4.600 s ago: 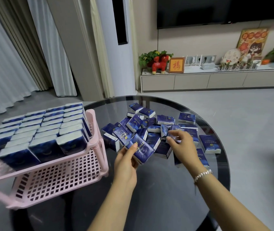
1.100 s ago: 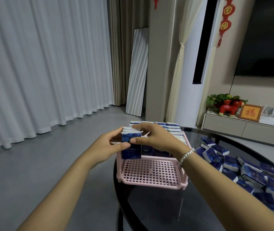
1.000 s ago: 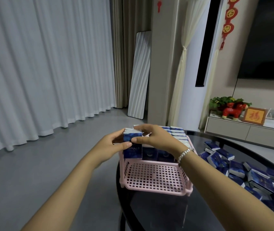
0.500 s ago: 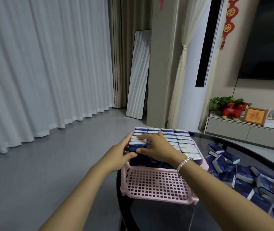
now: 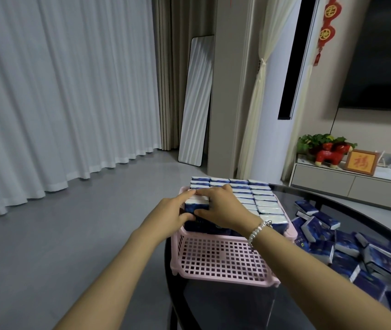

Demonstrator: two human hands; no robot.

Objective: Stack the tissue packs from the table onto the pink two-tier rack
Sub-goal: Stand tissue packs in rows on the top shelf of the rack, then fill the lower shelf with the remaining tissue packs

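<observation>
The round dark glass tabletop (image 5: 249,308) carries the pink perforated plastic two-tier rack (image 5: 223,260) at its left edge; the rack's lower tier juts toward the camera. Both hands meet at the near left corner of the upper tier. The left hand (image 5: 169,214) curls its grip round the left side of a blue-and-white wrapped tissue pack (image 5: 196,205), thumb on its near face. The right hand (image 5: 222,207), wearing a beaded bracelet (image 5: 258,231), curls round the same pack from the right. The pack stands on edge, white end up, long axis across the rack. Behind it, rows of like packs (image 5: 251,196) fill the tier. Loose blue packs (image 5: 347,246) lie heaped to the right. A leaning mirror (image 5: 195,101) stands farther back.
</observation>
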